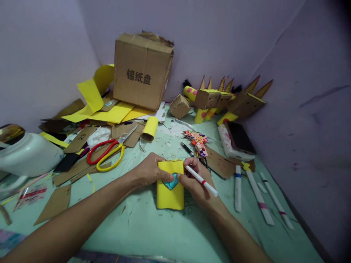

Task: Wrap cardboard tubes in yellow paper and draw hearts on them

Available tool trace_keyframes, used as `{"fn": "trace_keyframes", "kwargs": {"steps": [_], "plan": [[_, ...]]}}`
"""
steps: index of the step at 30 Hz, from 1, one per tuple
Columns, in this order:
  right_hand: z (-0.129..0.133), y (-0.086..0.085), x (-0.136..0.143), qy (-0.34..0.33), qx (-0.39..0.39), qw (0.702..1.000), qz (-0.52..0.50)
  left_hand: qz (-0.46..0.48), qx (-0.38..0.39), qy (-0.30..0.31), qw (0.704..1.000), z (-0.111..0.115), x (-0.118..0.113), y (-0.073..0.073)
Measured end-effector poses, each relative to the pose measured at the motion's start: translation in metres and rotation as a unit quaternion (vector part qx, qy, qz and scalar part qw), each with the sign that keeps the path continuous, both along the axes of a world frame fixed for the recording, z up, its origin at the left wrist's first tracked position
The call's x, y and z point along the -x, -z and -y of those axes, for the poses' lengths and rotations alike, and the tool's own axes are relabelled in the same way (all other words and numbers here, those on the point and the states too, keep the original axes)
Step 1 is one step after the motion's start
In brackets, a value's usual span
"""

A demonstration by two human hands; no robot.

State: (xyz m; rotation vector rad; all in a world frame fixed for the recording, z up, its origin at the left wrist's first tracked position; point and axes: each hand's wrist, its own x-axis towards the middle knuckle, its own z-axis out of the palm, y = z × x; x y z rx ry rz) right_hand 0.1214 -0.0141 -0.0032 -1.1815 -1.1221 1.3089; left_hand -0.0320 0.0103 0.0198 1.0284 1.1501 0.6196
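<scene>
A flattened yellow paper piece (170, 199) is upright between my two hands, near the middle of the table. My left hand (149, 170) grips its left edge, the thumb pressed on a blue heart-shaped piece (171, 184) on its front. My right hand (197, 179) has its thumb on the heart's other side and its fingers behind the paper's right edge. Tucked in that same hand is a white marker (199, 179) with a red band. The fingers behind the paper are partly hidden.
Red-and-yellow-handled scissors (113, 148) lie left on cardboard scraps, before a yellow tube (150, 128). A cardboard box (143, 71) stands behind. Box-headed paper figures (216, 98) line the back right. Several markers (238, 188) and a phone (239, 137) are right; a white jug (30, 153) is left.
</scene>
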Motion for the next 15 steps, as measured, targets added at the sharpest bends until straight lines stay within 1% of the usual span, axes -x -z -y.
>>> {"fn": "trace_keyframes", "kwargs": {"steps": [3, 6, 7, 8, 9, 11, 12, 13, 14, 15], "plan": [[-0.002, 0.005, -0.002, 0.0, -0.015, 1.0, 0.023, -0.008, -0.011, -0.015, 1.0, 0.001, -0.001, 0.002], [-0.003, 0.003, -0.008, -0.019, -0.014, 0.999, 0.039, -0.004, -0.011, -0.034, 0.999, 0.001, -0.002, 0.005], [-0.003, 0.0, -0.012, -0.011, -0.024, 0.999, 0.047, -0.003, -0.009, -0.039, 0.999, 0.001, -0.002, 0.006], [-0.002, -0.004, -0.015, 0.014, -0.042, 0.997, 0.057, -0.002, -0.005, -0.043, 0.999, 0.0, -0.002, 0.007], [-0.001, -0.008, -0.019, 0.054, -0.065, 0.994, 0.064, -0.001, 0.002, -0.046, 0.999, 0.0, -0.003, 0.007], [0.004, -0.015, -0.026, 0.149, -0.128, 0.979, 0.06, 0.001, 0.017, -0.051, 0.999, -0.001, -0.003, 0.007], [0.008, -0.017, -0.028, 0.177, -0.162, 0.969, 0.05, 0.002, 0.024, -0.054, 0.998, -0.002, -0.003, 0.006], [0.012, -0.018, -0.029, 0.185, -0.198, 0.962, 0.043, 0.003, 0.029, -0.058, 0.998, -0.002, -0.004, 0.006], [0.016, -0.017, -0.028, 0.171, -0.233, 0.956, 0.045, 0.004, 0.033, -0.062, 0.998, -0.002, -0.004, 0.006], [0.021, -0.016, -0.027, 0.142, -0.266, 0.952, 0.058, 0.004, 0.035, -0.066, 0.997, -0.003, -0.005, 0.006]]}}
